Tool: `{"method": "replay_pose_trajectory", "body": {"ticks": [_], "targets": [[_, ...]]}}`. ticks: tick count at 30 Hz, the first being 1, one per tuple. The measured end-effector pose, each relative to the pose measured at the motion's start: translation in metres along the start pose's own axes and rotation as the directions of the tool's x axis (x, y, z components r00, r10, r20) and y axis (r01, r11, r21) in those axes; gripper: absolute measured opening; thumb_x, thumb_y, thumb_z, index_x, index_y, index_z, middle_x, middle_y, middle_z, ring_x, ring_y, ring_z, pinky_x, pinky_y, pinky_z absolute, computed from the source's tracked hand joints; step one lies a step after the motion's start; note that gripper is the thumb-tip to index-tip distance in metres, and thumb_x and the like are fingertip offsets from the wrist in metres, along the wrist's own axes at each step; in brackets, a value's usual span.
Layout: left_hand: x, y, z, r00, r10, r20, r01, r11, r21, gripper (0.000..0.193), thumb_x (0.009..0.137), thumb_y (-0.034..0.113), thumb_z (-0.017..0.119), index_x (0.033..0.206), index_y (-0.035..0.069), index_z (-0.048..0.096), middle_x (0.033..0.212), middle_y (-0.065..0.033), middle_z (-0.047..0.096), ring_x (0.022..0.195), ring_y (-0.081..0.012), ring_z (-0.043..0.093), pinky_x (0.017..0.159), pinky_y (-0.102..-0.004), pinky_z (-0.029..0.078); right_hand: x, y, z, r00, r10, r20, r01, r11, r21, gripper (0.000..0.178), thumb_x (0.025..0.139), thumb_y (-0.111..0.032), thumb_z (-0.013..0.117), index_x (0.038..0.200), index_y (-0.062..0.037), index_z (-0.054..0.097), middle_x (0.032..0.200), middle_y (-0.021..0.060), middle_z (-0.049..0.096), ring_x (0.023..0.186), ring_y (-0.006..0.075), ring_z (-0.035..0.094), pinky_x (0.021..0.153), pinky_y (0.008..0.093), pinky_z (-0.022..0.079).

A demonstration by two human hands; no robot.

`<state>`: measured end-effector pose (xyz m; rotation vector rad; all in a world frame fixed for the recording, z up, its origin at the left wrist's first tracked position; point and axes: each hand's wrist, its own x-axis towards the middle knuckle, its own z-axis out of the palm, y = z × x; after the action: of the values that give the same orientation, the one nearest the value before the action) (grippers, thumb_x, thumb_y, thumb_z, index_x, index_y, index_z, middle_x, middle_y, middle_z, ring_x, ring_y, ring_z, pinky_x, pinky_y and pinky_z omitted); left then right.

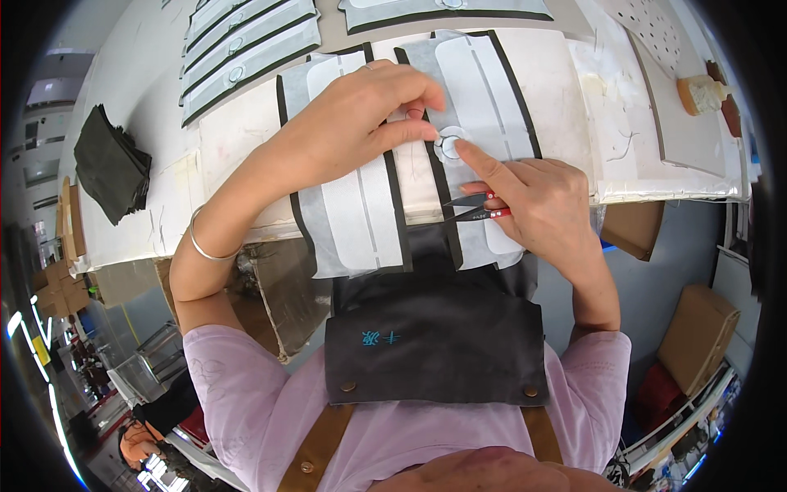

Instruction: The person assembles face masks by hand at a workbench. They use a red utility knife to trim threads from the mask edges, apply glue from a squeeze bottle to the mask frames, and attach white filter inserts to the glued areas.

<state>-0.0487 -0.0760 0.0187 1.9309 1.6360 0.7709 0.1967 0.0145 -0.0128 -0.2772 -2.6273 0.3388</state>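
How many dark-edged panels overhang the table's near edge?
2: the left panel, partly under the left hand; the right panel, partly under the right hand. Any beneath would be hidden.

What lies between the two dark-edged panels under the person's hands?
In the head view, a strip of pale tabletop separates the left panel from the right panel; the left hand crosses above it, and toward the body a dark apron shows.

White-and-grey panels with black edging, red-handled snips, black apron, brown straps, pink shirt
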Motion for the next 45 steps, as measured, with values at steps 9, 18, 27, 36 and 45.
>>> {"method": "replay_pose_trajectory", "body": {"ticks": [9, 18, 27, 36, 45], "targets": [[0.004, -0.007, -0.002, 0.997, -0.051, 0.065, 0.054, 0.997, -0.046, 0.014, 0.092, 0.016, 0.074, 0.096, 0.005, 0.067, 0.089, -0.0029, 0.062, 0.087, -0.0172, 0.055, 0.079, -0.0314, 0.047, 0.002, -0.002, -0.005, 0.998, 0.025, 0.053, -0.024, 1.0, -0.006, 0.055, 0.072, -0.021, 0.084, 0.126, -0.0131, 0.071, 0.062, -0.0007, 0.063, 0.052, 0.0167, 0.06, 0.051, 0.0308, 0.046], [0.001, -0.008, 0.001, 0.991, -0.131, 0.023, 0.133, 0.978, -0.158, 0.011, 0.096, 0.012, 0.069, 0.096, 0.002, 0.065, 0.083, -0.0025, 0.065, 0.076, -0.0125, 0.057, 0.072, -0.0283, 0.048, 0.028, 0.015, -0.04, 0.957, 0.117, 0.265, -0.188, 0.946, 0.262, 0.036, 0.083, -0.026, 0.082, 0.114, -0.013, 0.069, 0.067, 0.005, 0.066, 0.058, 0.0246, 0.066, 0.057, 0.0365, 0.053], [0.001, -0.01, 0.006, 0.997, -0.071, -0.023, 0.069, 0.993, -0.096, 0.01, 0.098, 0.013, 0.066, 0.097, 0.004, 0.064, 0.084, -0.0058, 0.069, 0.078, -0.0169, 0.064, 0.07, -0.0306, 0.05, 0.096, 0.058, -0.033, 0.817, -0.053, 0.575, -0.036, 0.989, 0.142, 0.045, 0.097, -0.044, 0.065, 0.076, -0.0049, 0.061, 0.058, 0.014, 0.053, 0.057, 0.0354, 0.052, 0.056, 0.0432, 0.04], [0.001, -0.01, 0.01, 0.997, -0.024, -0.073, 0.022, 0.999, -0.032, 0.012, 0.097, 0.017, 0.066, 0.095, 0.006, 0.063, 0.078, -0.0047, 0.067, 0.072, -0.0213, 0.06, 0.068, -0.0338, 0.047, 0.113, 0.056, -0.03, 0.75, -0.146, 0.645, 0.045, 0.984, 0.171, 0.047, 0.097, -0.045, 0.065, 0.073, -0.0045, 0.064, 0.058, 0.0129, 0.052, 0.06, 0.0334, 0.052, 0.059, 0.0441, 0.041], [0.003, -0.01, 0.01, 0.996, -0.038, -0.083, 0.035, 0.999, -0.037, 0.013, 0.097, 0.019, 0.066, 0.095, 0.007, 0.063, 0.074, -0.0036, 0.065, 0.071, -0.0216, 0.059, 0.068, -0.0344, 0.046, 0.117, 0.064, -0.025, 0.742, -0.183, 0.645, 0.019, 0.968, 0.252, 0.044, 0.095, -0.04, 0.069, 0.07, -0.0036, 0.062, 0.056, 0.0114, 0.044, 0.054, 0.0295, 0.042, 0.055, 0.0406, 0.035]]}}
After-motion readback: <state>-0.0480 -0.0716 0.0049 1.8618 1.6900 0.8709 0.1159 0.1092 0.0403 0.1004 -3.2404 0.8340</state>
